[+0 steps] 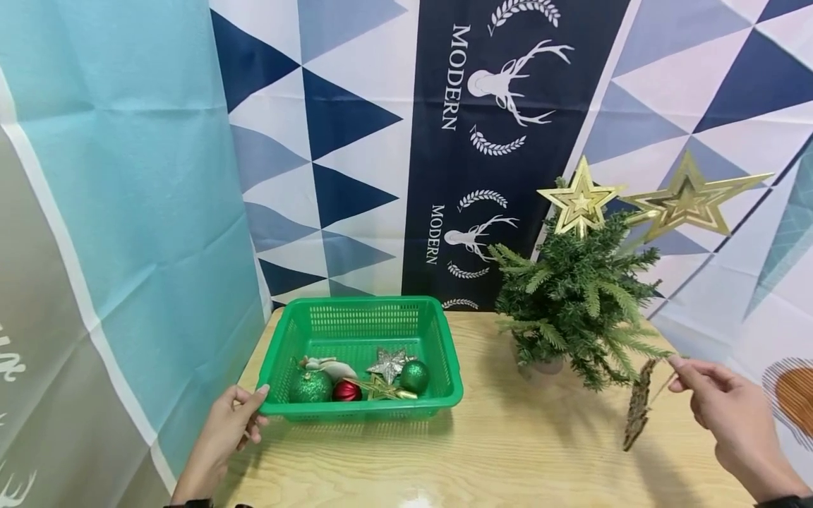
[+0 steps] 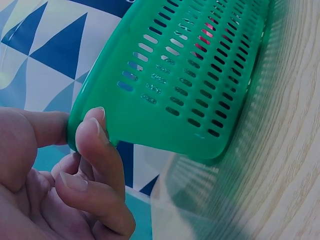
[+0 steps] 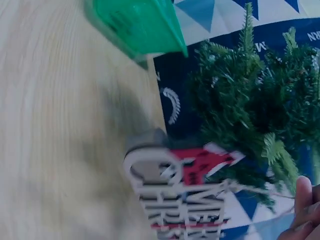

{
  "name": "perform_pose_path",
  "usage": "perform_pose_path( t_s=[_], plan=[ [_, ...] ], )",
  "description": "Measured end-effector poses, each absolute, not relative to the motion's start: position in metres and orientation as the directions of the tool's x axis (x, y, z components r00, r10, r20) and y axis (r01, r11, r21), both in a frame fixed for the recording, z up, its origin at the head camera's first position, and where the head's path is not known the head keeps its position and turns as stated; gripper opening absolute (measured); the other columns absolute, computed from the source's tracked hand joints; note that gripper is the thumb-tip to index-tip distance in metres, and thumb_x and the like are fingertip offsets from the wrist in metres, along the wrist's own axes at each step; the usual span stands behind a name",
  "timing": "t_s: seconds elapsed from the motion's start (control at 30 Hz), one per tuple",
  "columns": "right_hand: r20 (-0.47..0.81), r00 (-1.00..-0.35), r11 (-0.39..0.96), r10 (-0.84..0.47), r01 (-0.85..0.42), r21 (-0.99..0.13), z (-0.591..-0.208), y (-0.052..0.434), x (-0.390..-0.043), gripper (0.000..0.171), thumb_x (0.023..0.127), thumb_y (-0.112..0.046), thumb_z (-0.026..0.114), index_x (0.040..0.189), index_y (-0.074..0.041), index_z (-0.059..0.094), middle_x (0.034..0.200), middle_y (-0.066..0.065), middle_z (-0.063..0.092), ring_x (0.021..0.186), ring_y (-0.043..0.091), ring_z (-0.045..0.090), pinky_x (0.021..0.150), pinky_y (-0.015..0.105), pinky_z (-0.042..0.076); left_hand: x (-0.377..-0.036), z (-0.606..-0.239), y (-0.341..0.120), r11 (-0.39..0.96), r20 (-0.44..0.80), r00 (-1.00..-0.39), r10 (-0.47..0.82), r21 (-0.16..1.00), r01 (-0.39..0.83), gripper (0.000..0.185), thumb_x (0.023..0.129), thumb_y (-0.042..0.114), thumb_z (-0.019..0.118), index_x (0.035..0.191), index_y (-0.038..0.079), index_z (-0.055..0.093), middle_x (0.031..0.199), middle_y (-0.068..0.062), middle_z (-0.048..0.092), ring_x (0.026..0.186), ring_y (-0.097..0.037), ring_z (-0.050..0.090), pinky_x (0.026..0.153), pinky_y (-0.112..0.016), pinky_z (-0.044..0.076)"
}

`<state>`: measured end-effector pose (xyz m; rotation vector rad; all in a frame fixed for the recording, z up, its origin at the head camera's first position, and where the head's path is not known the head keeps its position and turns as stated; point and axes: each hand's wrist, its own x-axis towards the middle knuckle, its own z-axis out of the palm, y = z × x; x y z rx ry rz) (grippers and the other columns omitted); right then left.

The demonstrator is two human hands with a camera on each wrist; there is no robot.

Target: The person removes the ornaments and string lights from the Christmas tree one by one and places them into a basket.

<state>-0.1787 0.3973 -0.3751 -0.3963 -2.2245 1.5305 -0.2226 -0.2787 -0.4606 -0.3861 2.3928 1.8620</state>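
My left hand [image 1: 224,429] pinches the front left corner of a green plastic basket [image 1: 305,408], thumb above and fingers below the rim, clear too in the left wrist view. At the right, the other hand [image 1: 733,413] pinches the string of a wooden hanging sign [image 1: 637,408]. Seen nearly edge-on from the head, the sign shows cut-out "Merry Christmas" lettering and a red hat shape in the right wrist view. It dangles beside the small Christmas tree [image 1: 574,296]; a branch tip reaches close to the right fingertips, and I cannot tell whether they touch.
Inside the basket lie green glitter balls [image 1: 311,386], a red ball [image 1: 346,390], a silver star [image 1: 389,363], a gold star [image 1: 381,387] and a whitish ornament [image 1: 333,367]. Two gold stars [image 1: 581,197] top the tree. Patterned cloth [image 1: 356,141] hangs behind the wooden table [image 1: 508,458].
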Motion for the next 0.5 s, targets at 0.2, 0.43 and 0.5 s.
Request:
perform_pose_path(
  t_s=[0.2, 0.43, 0.5],
  plan=[
    [0.297, -0.731, 0.527, 0.615, 0.101, -0.844, -0.363, 0.402, -0.178, 0.009, 0.106, -0.037, 0.058, 0.097, -0.035, 0.061, 0.066, -0.023, 0.057, 0.050, 0.015, 0.037, 0.047, 0.032, 0.027, -0.223, -0.459, -0.279, 0.222, -0.210, -0.967, -0.146, 0.945, -0.239, 0.046, 0.104, 0.049, 0.058, 0.099, 0.006, 0.044, 0.076, -0.005, 0.068, 0.054, -0.018, 0.059, 0.048, -0.030, 0.038],
    [0.316, -0.675, 0.497, 0.667, 0.087, -0.863, -0.360, 0.411, -0.175, 0.020, 0.106, -0.027, 0.059, 0.093, -0.041, 0.056, 0.064, -0.029, 0.053, 0.044, 0.010, 0.034, 0.040, 0.025, 0.029, -0.223, -0.461, -0.278, 0.225, -0.206, -0.967, -0.152, 0.945, -0.237, 0.046, 0.104, 0.049, 0.059, 0.099, 0.006, 0.045, 0.075, -0.005, 0.068, 0.053, -0.018, 0.059, 0.047, -0.030, 0.039],
    [0.313, -0.676, 0.456, 0.667, 0.038, -0.889, -0.360, 0.413, -0.175, 0.025, 0.106, -0.024, 0.060, 0.091, -0.043, 0.056, 0.064, -0.028, 0.056, 0.044, 0.007, 0.035, 0.038, 0.024, 0.027, -0.223, -0.461, -0.278, 0.222, -0.205, -0.967, -0.153, 0.946, -0.236, 0.045, 0.104, 0.049, 0.060, 0.099, 0.006, 0.045, 0.075, -0.005, 0.068, 0.053, -0.018, 0.059, 0.047, -0.030, 0.039]
  ],
)
